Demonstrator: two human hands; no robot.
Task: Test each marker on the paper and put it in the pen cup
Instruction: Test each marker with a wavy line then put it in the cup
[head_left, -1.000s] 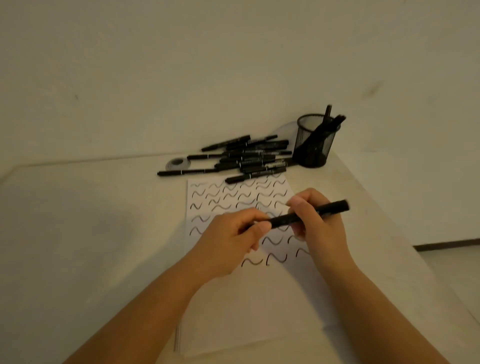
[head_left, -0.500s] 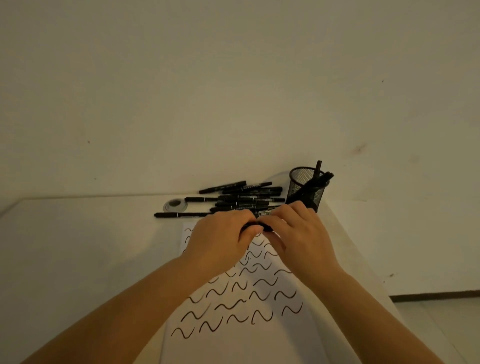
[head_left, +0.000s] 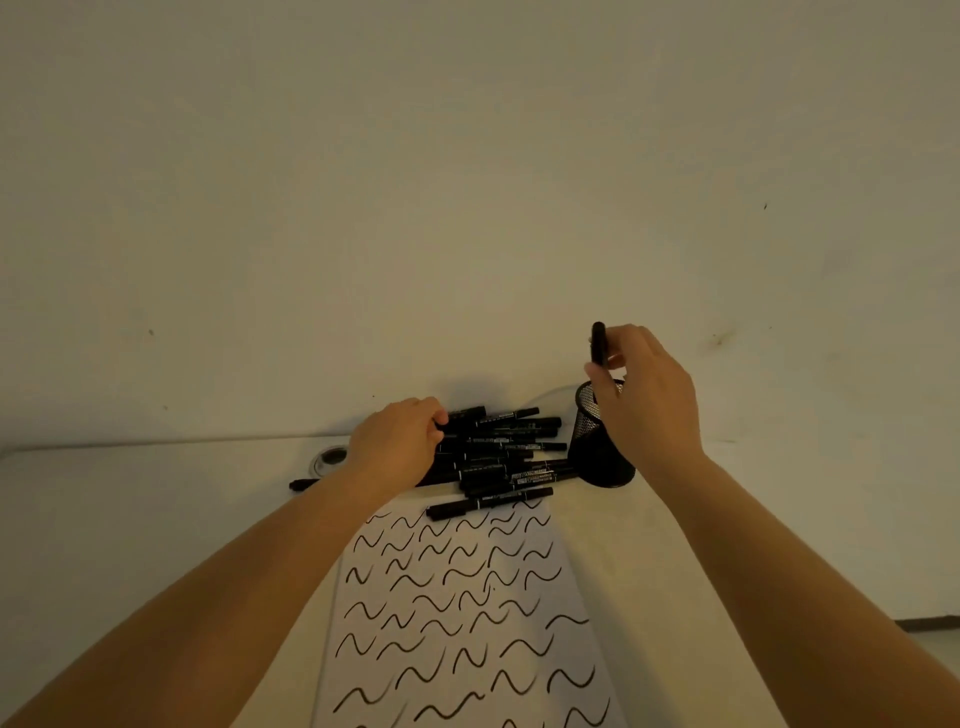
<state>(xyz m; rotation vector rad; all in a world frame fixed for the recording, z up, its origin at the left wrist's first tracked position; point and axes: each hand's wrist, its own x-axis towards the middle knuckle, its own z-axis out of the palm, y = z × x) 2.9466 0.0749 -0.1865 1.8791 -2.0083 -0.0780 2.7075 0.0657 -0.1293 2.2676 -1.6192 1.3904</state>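
Observation:
My right hand (head_left: 644, 395) pinches a black marker (head_left: 598, 343) upright, just above the mouth of the black mesh pen cup (head_left: 597, 457) at the table's back right. My left hand (head_left: 397, 441) lies on the pile of black markers (head_left: 504, 452) left of the cup, its fingers curled round one marker at the pile's far side. The white paper (head_left: 467, 613), covered in several rows of black wavy strokes, lies in front of the pile, between my forearms.
A small round grey lid-like object (head_left: 330, 458) sits left of the pile. One marker (head_left: 488, 503) lies across the paper's top edge. The wall stands right behind the table; the table's right edge runs close to the cup.
My hands parted from the middle over the paper. The right one carried the marker up over the cup, the left one reached to the pile. The camera tilted upward.

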